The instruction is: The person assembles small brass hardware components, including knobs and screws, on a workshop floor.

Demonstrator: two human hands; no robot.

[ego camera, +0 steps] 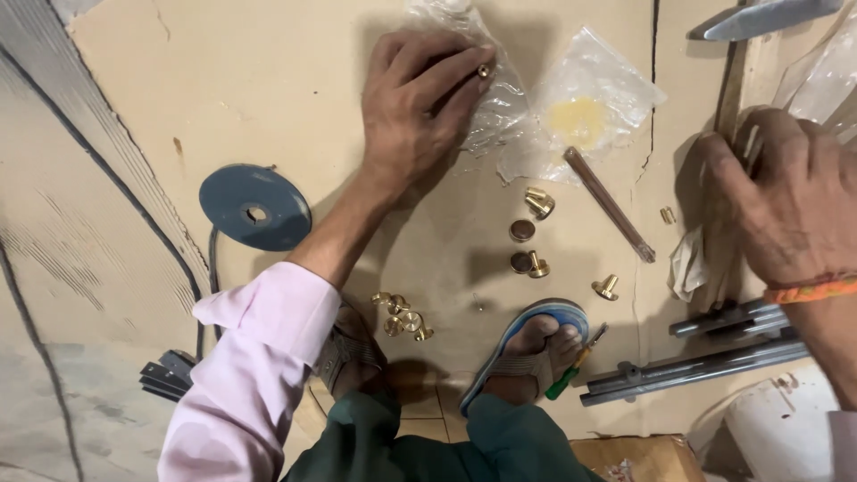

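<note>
Cardboard floor [268, 80]: brass fitting [483, 70] at fingers [446, 67].

The left hand [415, 103] reaches forward, palm down, knuckles up, the wrist nearly straight. Its fingers [446, 76] are spread a little and bent, the tips of thumb and forefinger drawn close together at the far right of the hand. The left forearm is bare up to a pale pink sleeve pushed back near the elbow. The right hand [786, 196] lies at the right edge of the view, back of the hand up, its fingers curled down and pointing left, closed loosely. An orange band circles the right wrist. Both feet, in sandals, rest below between the arms.
</note>
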